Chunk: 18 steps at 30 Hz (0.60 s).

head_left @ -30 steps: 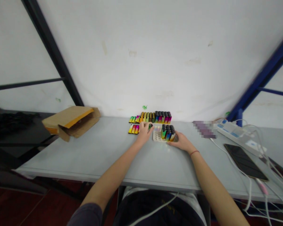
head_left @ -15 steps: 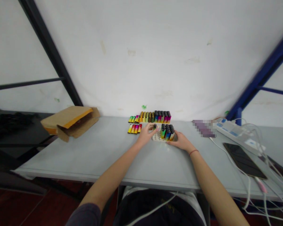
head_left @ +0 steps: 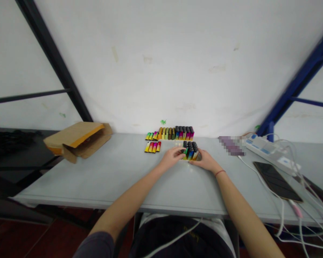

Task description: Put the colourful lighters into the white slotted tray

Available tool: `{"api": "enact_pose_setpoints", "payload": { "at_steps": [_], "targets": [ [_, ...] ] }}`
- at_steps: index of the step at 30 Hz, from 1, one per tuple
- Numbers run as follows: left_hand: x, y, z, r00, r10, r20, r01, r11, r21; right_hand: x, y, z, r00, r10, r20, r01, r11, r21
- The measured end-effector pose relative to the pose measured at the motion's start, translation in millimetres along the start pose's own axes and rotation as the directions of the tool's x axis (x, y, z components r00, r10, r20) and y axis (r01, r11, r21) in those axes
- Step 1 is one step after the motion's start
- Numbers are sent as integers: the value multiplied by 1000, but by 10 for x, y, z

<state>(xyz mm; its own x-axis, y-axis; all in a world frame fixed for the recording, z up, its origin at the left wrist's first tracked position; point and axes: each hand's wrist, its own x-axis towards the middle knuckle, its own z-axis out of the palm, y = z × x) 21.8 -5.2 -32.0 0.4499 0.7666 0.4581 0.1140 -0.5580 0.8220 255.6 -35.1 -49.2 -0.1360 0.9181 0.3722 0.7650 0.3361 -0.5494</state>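
My left hand (head_left: pixel 172 158) pinches a lighter (head_left: pixel 183 151) with a dark top and some green, at the left side of a group of upright lighters (head_left: pixel 190 153). They have black tops and bodies in green, blue and orange, and stand in a white tray (head_left: pixel 187 160) with holes, mostly hidden now by my left hand. Around the tray's right end curls my right hand (head_left: pixel 206 161), thumb at the front corner and fingers behind. Behind stand more upright lighters, a black-topped block (head_left: pixel 184 133) and a yellow and olive block (head_left: pixel 167 133).
To the left lie several colourful lighters (head_left: pixel 152 147) flat, with more lying lighters (head_left: pixel 151 136) behind. An open cardboard box (head_left: pixel 78 138) rests at the table's left. On the right are a phone (head_left: pixel 277 181), a power strip (head_left: pixel 271 154) and loose white cables. A wall closes the back.
My left hand has moved slightly right and down, from above the tray's bare holes to beside the upright lighters. My right hand keeps its place at the tray's right end.
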Motion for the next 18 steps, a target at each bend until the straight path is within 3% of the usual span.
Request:
{"api": "enact_pose_setpoints", "payload": {
  "at_steps": [3,6,9,11,14,16,18],
  "targets": [
    [-6,0,7,1000,12,12,-13,997,70,-3,0,0,1000,6,12,-6,1000,-14],
    [-12,23,8,994,107,17,-108,969,220,-4,-9,-7,999,15,32,-14,1000,-28],
    [-16,107,-16,973,220,65,-228,886,403,-3,-16,-13,999,15,31,-14,999,-32],
    [-5,170,-65,974,211,76,-219,820,529,-3,-22,-17,1000,13,28,-12,1000,-28],
    [28,183,-214,991,73,-110,33,667,744,-6,-32,-24,999,24,27,-24,999,-27],
    [42,121,-349,958,-25,-286,257,518,816,-11,-38,-28,999,43,22,-42,998,-37],
    [37,30,-479,927,-96,-363,371,397,840,-15,-40,-31,998,53,22,-52,998,-44]
  ]
}}
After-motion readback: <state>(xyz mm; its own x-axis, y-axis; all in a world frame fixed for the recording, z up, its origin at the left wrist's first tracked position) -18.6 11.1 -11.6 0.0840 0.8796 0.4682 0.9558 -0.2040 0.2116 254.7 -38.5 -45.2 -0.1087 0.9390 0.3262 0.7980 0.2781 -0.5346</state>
